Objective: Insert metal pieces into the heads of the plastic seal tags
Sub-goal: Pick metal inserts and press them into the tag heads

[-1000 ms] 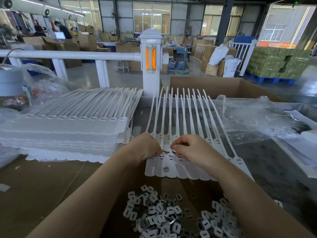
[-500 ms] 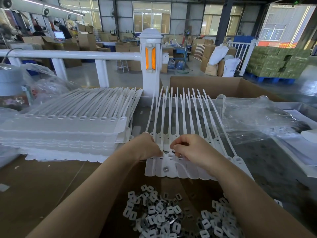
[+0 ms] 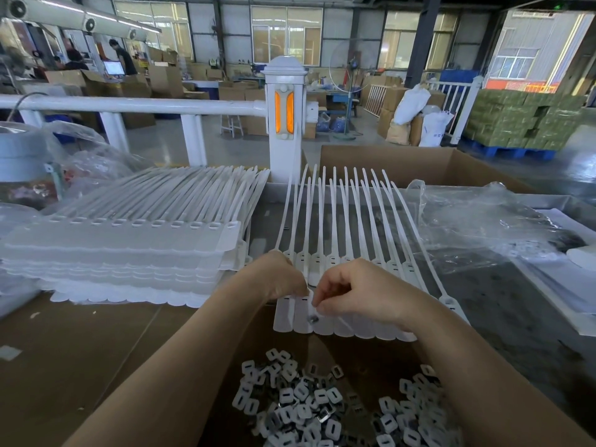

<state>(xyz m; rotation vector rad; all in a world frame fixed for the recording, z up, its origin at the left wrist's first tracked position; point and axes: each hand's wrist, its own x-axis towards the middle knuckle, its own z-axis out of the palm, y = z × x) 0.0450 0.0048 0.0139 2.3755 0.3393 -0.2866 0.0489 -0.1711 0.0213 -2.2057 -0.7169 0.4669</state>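
**Both hands at the heads of the seal-tag strip**

Right-hand fingers (image 3: 325,296) curl down onto a tag head; whether they pinch a metal piece cannot be told. The right hand (image 3: 361,291) and left hand (image 3: 280,279), fingers curled onto the strip's left end, meet over the strip of white seal tags (image 3: 342,262) on the tabletop (image 3: 516,317). One metal piece (image 3: 312,319) lies on the strip; a heap of metal pieces (image 3: 322,404) lies nearer the person, stacked tag strips (image 3: 129,246) left of it.

Both forearms reach forward, left hand (image 3: 280,279) and right hand (image 3: 351,290) nearly touching, fingers (image 3: 317,304) curled.
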